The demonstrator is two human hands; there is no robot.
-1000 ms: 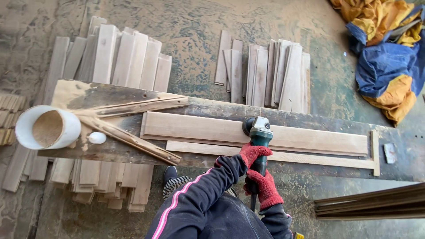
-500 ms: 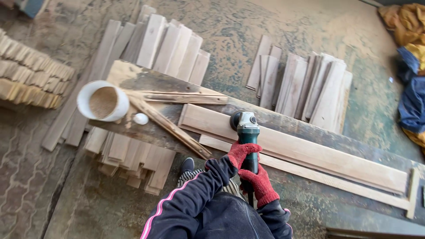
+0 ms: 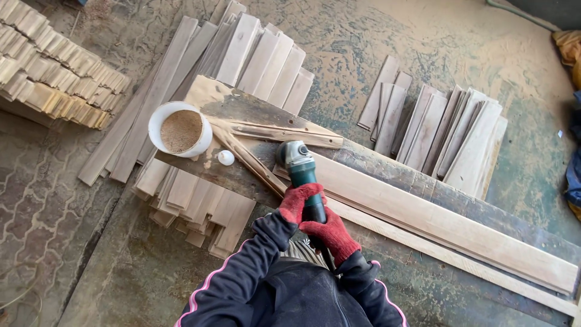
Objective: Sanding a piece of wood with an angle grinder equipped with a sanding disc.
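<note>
Even, soft daylight, bright but without glare; shadows faint and short under the bench (image 3: 387, 172) and the plank stacks (image 3: 445, 136); focus sharp throughout; wide-angle lens bends straight lines toward the frame edges.

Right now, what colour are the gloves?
Red, on both hands, left hand and right hand; head view.

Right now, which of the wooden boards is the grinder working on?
The long pale board lying on the workbench; the grinder sits on its left end, while the other boards lie stacked on the floor.
</note>
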